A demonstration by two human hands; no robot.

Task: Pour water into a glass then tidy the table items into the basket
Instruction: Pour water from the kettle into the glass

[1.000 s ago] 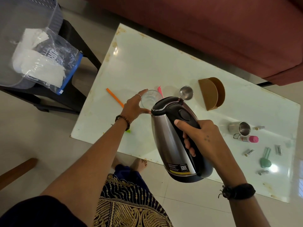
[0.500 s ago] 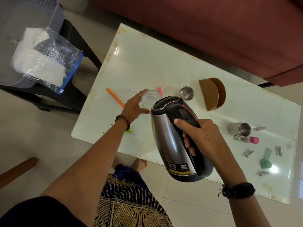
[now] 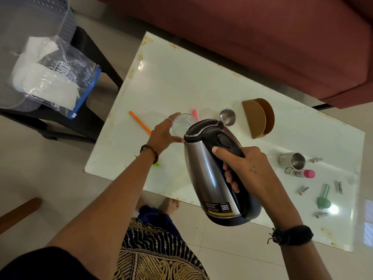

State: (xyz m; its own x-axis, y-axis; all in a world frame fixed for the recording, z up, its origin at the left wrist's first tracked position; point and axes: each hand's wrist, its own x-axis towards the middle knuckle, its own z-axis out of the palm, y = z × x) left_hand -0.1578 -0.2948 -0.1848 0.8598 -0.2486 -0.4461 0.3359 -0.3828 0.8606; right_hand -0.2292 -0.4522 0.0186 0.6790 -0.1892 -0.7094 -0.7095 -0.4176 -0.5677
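Right hand [image 3: 245, 168]: fingers curled tight round the black handle of the kettle [image 3: 212, 170], thumb laid along the handle's top; grip carried the whole weight at frame centre.
Kettle: tipped forward, spout end down toward the glass [image 3: 182, 124], presumably to pour; no stream visible.
Left hand [image 3: 164, 133]: fingers spread in a loose cup round the glass's side, likely steadying it against the pour.
Glass: upright on the table [image 3: 171, 81], just above centre frame, partly hidden by the kettle lid; fill level could not be told.
Basket [image 3: 38, 23]: upper left, off the table, on a dark stand.
Loose items: steel cup [image 3: 292, 161], batteries [image 3: 303, 189], orange stick [image 3: 139, 122] lay untidied; tidying judged not begun.
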